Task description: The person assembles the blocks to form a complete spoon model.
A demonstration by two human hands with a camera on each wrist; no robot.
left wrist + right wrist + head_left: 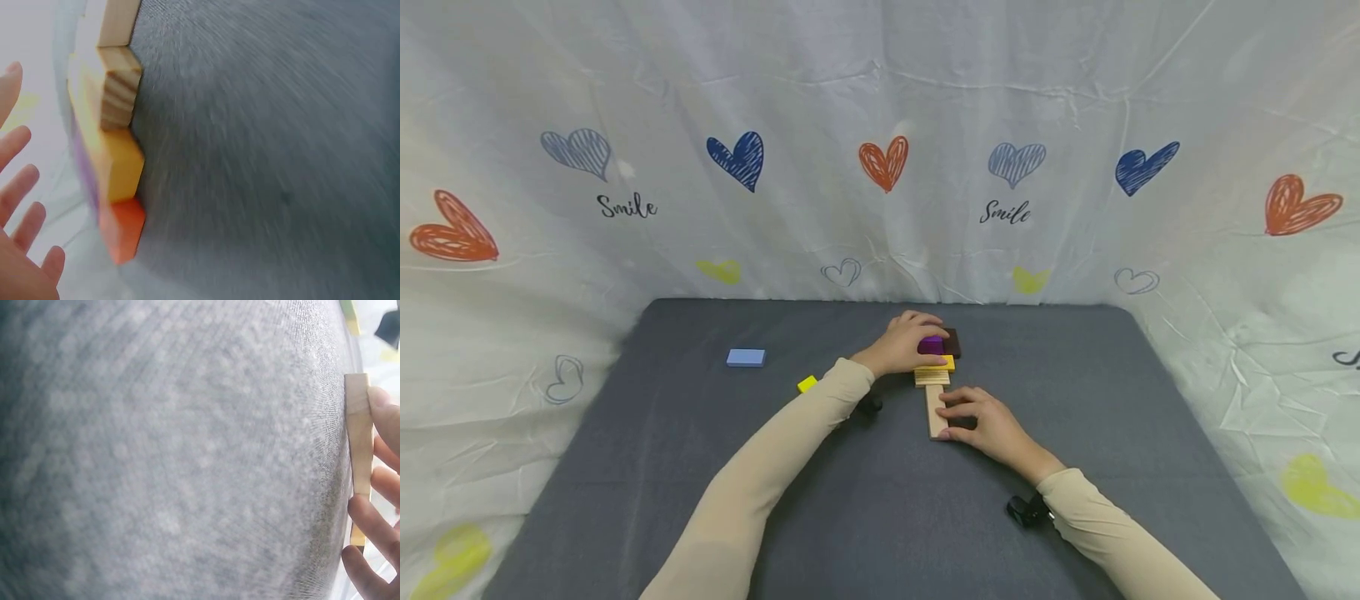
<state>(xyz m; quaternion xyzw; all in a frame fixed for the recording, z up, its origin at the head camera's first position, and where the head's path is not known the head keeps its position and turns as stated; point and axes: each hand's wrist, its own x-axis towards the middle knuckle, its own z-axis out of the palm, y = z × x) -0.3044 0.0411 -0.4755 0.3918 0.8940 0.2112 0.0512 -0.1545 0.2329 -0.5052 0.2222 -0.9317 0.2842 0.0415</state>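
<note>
My left hand reaches over the far end of a row of wooden blocks, fingers spread around a purple block. In the left wrist view its loosely bent fingers stand apart from the row. Below the purple block lies a yellow-orange block, with an orange block beside it. Striped-grain natural blocks follow nearer to me. The thumb and fingertips of my right hand hold a long plain wooden block along its right side, the thumb at its near end.
A dark brown block stands behind the purple one. Left of my left forearm lies a small bright yellow block. Further left is a light blue block. The dark grey table ends at a white curtain printed with hearts.
</note>
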